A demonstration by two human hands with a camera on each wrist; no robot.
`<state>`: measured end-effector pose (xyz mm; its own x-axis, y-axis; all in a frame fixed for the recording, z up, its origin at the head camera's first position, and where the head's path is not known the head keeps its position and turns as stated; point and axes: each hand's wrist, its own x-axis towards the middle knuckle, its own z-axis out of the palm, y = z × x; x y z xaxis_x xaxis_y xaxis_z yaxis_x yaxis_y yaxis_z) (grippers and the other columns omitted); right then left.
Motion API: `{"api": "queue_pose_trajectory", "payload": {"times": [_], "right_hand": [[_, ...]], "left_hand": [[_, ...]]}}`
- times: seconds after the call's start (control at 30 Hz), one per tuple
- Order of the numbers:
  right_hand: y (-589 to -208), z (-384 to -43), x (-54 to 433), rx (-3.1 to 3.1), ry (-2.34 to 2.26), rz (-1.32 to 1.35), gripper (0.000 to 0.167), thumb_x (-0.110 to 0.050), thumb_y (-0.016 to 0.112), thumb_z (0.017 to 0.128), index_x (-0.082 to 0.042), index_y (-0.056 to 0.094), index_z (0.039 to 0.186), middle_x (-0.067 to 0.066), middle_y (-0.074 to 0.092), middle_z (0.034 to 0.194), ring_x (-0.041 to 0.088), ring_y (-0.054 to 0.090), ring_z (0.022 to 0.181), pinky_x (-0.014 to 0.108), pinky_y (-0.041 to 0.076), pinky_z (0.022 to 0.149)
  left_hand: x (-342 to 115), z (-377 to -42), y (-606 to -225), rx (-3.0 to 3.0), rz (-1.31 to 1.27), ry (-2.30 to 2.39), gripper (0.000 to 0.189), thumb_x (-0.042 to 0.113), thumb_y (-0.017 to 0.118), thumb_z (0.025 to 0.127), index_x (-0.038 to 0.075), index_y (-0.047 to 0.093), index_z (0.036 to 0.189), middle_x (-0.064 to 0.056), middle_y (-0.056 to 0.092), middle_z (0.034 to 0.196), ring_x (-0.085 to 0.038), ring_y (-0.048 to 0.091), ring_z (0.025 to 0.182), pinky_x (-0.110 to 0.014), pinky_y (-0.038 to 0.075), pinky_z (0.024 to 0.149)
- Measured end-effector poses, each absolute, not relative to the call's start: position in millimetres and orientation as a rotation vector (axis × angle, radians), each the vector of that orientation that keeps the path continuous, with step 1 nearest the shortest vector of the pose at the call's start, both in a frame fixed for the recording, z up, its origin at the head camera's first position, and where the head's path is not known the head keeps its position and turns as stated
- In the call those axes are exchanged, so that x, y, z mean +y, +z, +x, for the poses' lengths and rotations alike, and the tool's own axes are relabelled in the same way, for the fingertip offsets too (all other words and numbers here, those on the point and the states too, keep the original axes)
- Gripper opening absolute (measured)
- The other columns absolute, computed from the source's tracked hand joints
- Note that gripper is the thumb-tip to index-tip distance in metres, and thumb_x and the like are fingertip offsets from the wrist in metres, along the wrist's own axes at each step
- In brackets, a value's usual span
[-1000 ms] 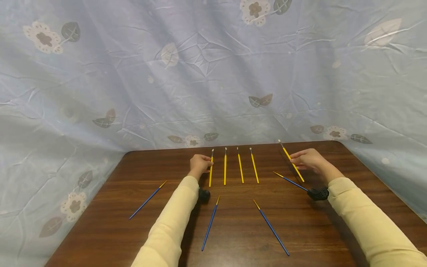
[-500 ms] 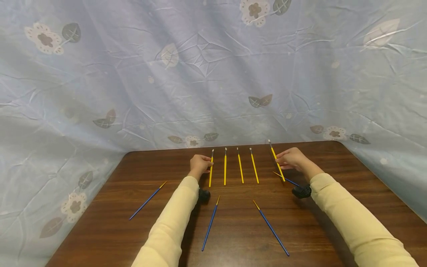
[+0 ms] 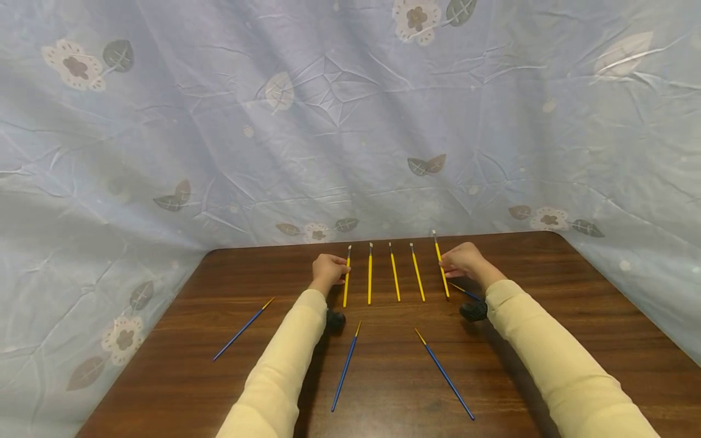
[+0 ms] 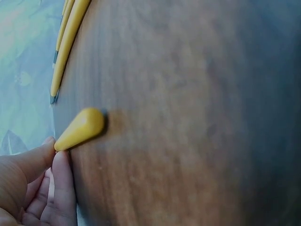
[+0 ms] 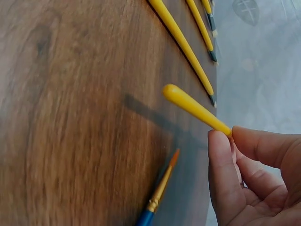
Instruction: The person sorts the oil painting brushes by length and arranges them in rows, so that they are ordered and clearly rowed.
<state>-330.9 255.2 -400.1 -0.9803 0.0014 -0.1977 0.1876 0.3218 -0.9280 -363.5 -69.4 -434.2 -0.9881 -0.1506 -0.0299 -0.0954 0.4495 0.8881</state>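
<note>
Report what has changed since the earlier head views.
The right hand has carried the rightmost yellow brush leftward, toward the three middle yellow brushes, turning it more nearly parallel to them. Nothing was newly gripped or released. The left hand still pinches the leftmost yellow brush; the middle three and the four blue brushes stayed put.

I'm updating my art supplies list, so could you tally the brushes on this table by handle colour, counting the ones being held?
Yellow-handled brushes: 5
Blue-handled brushes: 4
Total: 9
</note>
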Motion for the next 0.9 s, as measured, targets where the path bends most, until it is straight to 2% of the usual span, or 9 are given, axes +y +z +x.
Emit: {"api": "queue_pose_trajectory", "payload": {"times": [0.1,0.33,0.67,0.9], "right_hand": [[-402,-333,251,2.412,-1.748,0.204,0.035,0.008,0.057,0.091,0.024,0.050,0.121,0.018,0.065,0.094,0.013,0.062,0.066,0.029,0.060,0.064],[-405,-336,245,2.414,-1.742,0.241,0.034,0.011,0.058,0.089,0.024,0.050,0.120,0.011,0.064,0.081,0.013,0.061,0.064,0.028,0.059,0.061],[-408,-341,238,2.418,-1.725,0.284,0.035,0.014,0.060,0.086,0.023,0.052,0.119,0.019,0.063,0.089,0.014,0.061,0.065,0.029,0.060,0.065],[-409,-341,237,2.431,-1.710,0.303,0.031,0.014,0.062,0.085,0.022,0.055,0.115,0.015,0.064,0.083,0.013,0.061,0.061,0.027,0.059,0.064]], "left_hand": [[-70,-363,-434,-2.628,0.229,-1.613,0.016,0.003,0.078,0.082,0.000,0.076,0.098,-0.015,0.067,0.105,-0.025,0.067,0.079,-0.027,0.058,0.053],[-71,-361,-435,-2.619,0.240,-1.623,0.016,0.002,0.078,0.081,0.000,0.076,0.097,-0.017,0.066,0.108,-0.025,0.067,0.079,-0.027,0.058,0.053],[-71,-363,-435,-2.634,0.252,-1.622,0.016,0.002,0.078,0.081,0.000,0.076,0.097,-0.017,0.066,0.109,-0.026,0.067,0.080,-0.028,0.058,0.054],[-71,-366,-434,-2.654,0.253,-1.581,0.013,0.003,0.078,0.082,0.002,0.077,0.095,-0.015,0.067,0.106,-0.026,0.067,0.079,-0.027,0.058,0.052]]}}
